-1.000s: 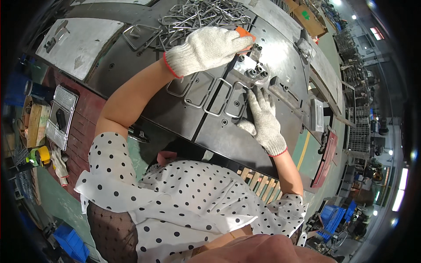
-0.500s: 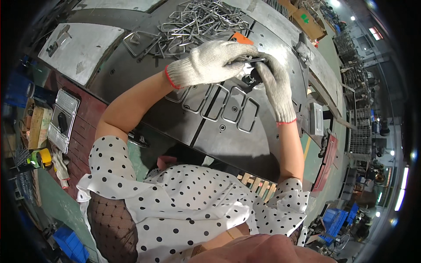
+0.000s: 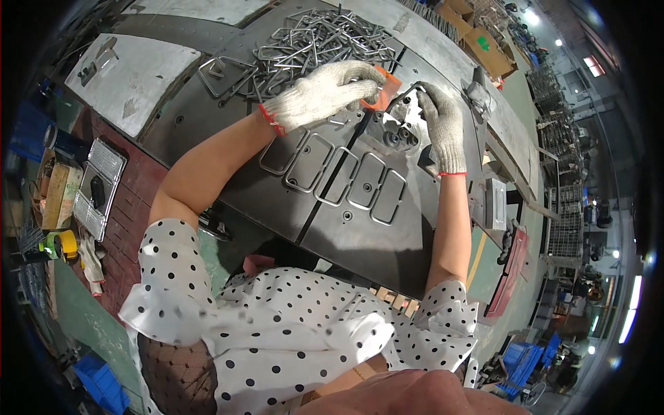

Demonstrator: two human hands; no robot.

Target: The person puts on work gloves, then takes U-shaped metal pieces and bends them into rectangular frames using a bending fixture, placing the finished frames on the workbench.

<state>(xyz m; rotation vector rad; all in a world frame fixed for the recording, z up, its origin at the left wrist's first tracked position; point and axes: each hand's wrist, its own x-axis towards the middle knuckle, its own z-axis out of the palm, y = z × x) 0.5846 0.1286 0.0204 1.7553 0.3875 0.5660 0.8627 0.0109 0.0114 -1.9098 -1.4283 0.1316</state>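
My left hand [image 3: 332, 93], in a white knit glove with a red cuff, is closed beside an orange piece [image 3: 384, 90]; its curled fingers hide whatever may be between them. My gloved right hand [image 3: 443, 124] pinches a bent metal rod [image 3: 402, 95] near its corner. This rod slants over a metal fixture [image 3: 398, 135] with round dark parts, set on the steel table [image 3: 346, 235]. Below my hands, several bent-wire rectangular frames [image 3: 370, 181] lie side by side in a row. Behind my left hand is a heap of similar bent metal rods [image 3: 321, 41].
A pale board [image 3: 138, 83] with a small metal fitting lies at the far left. A grey bundle [image 3: 480, 95] rests by the table's right edge. Cardboard boxes [image 3: 487, 52] stand at the back right. On the left are a wire-mesh tray [image 3: 104, 183] and a roll of yellow tape [image 3: 67, 243].
My hands have moved apart, the left one leftward off the rod that both were at. My right hand keeps the rod, and the fixture below is uncovered. The view has shifted slightly.
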